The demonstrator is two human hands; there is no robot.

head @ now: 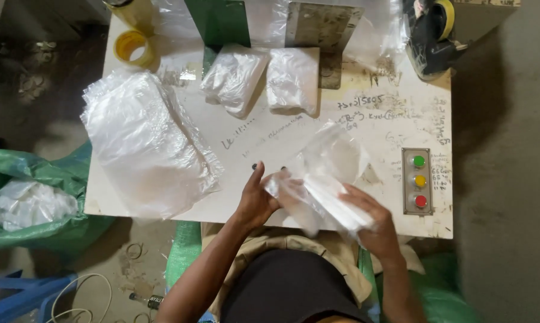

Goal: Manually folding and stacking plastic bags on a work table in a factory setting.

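The person is holding a thin clear plastic bag (326,179) with both hands, just above the near edge of the white table (234,128) that is covered with handwriting. The left hand (256,202) is gripping the left end of the bag; its grip is closing around the crumpled plastic, with the thumb pointing up. The right hand (371,224) is lying over the right, lower part of the bag, and its fingers are pressing together on the plastic.

To the left on the table, a big loose pile of clear plastic bags (144,143) is lying, well apart from the hands. Farther away, two small folded bundles of clear plastic (264,81) are lying side by side, touching each other. A roll of yellowish tape (134,48) is standing at the far left corner. Near the right edge, a grey metal panel with green, yellow and red round buttons (417,180) is sitting in the table top. On the floor at the left, a green sack (48,179) is holding more white plastic.
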